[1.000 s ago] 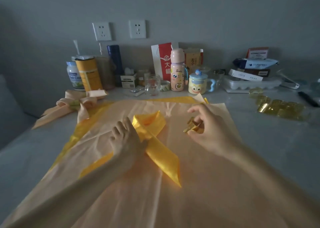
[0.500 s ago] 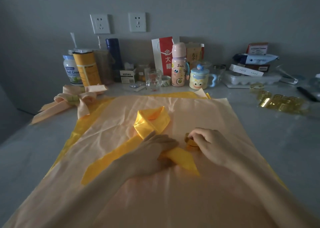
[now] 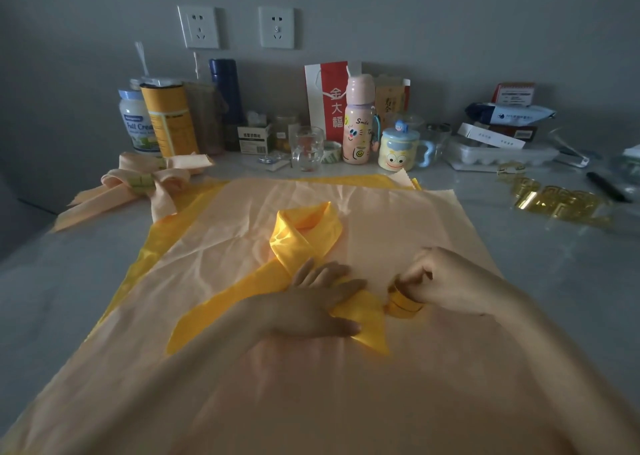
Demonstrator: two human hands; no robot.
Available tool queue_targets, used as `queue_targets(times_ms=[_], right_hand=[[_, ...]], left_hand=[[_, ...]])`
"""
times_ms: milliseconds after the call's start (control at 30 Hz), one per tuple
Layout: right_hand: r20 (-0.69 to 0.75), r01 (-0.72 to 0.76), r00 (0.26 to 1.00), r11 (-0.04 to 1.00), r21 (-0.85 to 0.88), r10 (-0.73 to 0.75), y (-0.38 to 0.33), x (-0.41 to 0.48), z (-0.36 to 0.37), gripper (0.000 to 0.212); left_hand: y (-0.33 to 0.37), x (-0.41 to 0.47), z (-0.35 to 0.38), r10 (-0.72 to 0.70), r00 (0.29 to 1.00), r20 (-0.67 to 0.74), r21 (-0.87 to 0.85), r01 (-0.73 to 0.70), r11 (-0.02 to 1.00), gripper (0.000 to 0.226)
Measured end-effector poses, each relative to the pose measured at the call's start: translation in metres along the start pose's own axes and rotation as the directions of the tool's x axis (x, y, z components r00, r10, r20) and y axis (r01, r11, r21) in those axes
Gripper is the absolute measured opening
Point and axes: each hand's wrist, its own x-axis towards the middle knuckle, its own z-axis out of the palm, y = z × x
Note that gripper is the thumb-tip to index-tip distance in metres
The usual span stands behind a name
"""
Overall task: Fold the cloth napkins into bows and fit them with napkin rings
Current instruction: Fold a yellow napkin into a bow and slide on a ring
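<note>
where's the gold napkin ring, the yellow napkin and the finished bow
napkin ring (image 3: pixel 403 305): head view, on its gold outer band.
yellow napkin (image 3: pixel 306 235): head view, on the loop above the crossing.
finished bow (image 3: pixel 114 178): head view, on its left loop.

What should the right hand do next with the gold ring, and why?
Probably slide the gold ring onto the free end of the right tail of the yellow napkin. The right hand pinches the ring just beside that tail, the left hand presses the crossed tails flat, and no ring is on this bow yet.
</note>
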Motion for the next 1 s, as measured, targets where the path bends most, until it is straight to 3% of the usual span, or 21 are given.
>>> queue_targets(times_ms=[67,133,200,267,367,433,467,533,600,667,733,800,867,1000], right_hand=[[0.082,-0.031,0.996,0.999,0.039,0.028,-0.001,-0.002,-0.005,0.036],[0.147,-0.082,0.987,0.989,0.124,0.064,0.001,-0.007,-0.009,0.016],[0.116,-0.089,0.991,0.984,0.153,0.072,-0.001,-0.013,-0.007,0.007],[0.017,-0.108,0.994,0.992,0.058,0.107,-0.002,-0.004,-0.002,0.006],[0.206,-0.267,0.935,0.955,-0.128,0.289,0.001,0.015,0.013,0.028],[0.201,-0.321,0.904,0.911,-0.261,0.376,0.000,0.021,0.016,0.031],[0.124,-0.311,0.921,0.887,-0.340,0.370,-0.002,0.025,0.015,0.027],[-0.160,-0.209,0.974,0.907,-0.367,0.160,-0.005,0.016,0.017,0.016],[-0.254,-0.098,0.966,0.981,-0.168,0.053,-0.001,0.001,0.021,0.016],[-0.265,-0.108,0.956,0.991,0.084,0.127,-0.001,0.003,0.020,0.020],[-0.250,-0.147,0.949,0.970,0.195,0.194,0.002,0.007,0.015,0.023],[-0.207,-0.079,0.969,0.962,0.260,0.136,0.004,0.005,0.011,0.029],[-0.143,0.000,0.989,0.958,0.286,0.043,-0.002,0.001,0.010,0.031],[-0.143,0.104,0.987,0.979,0.176,-0.079,-0.008,0.005,0.026,0.007]], left_hand=[[-0.007,0.002,-0.006,-0.006,0.999,0.040,-0.097,0.010,0.995,0.069],[-0.012,0.003,-0.009,0.004,0.999,0.051,-0.198,0.006,0.980,0.062],[-0.012,0.003,-0.008,0.015,1.000,-0.005,-0.230,-0.016,0.973,0.051],[-0.005,0.001,-0.007,0.015,0.998,-0.066,-0.187,-0.027,0.982,0.049],[0.004,0.000,-0.007,-0.003,0.990,-0.140,-0.128,-0.015,0.992,0.050],[0.005,0.001,-0.005,-0.023,0.979,-0.202,-0.107,0.002,0.994,0.046],[0.005,0.003,-0.002,-0.038,0.968,-0.248,-0.110,0.011,0.994,0.042],[0.006,0.004,0.004,-0.059,0.936,-0.347,-0.139,0.010,0.990,0.035],[0.008,0.006,0.008,-0.079,0.916,-0.392,-0.177,0.008,0.984,0.033],[0.008,0.008,0.010,-0.100,0.904,-0.416,-0.214,0.010,0.977,0.033],[0.007,0.009,0.010,-0.114,0.893,-0.435,-0.235,0.009,0.972,0.033],[0.007,0.011,0.012,-0.110,0.879,-0.464,-0.222,0.005,0.975,0.032],[0.009,0.012,0.014,-0.102,0.860,-0.500,-0.194,0.003,0.981,0.030],[0.009,0.012,0.015,-0.103,0.854,-0.511,-0.206,-0.005,0.979,0.037]])
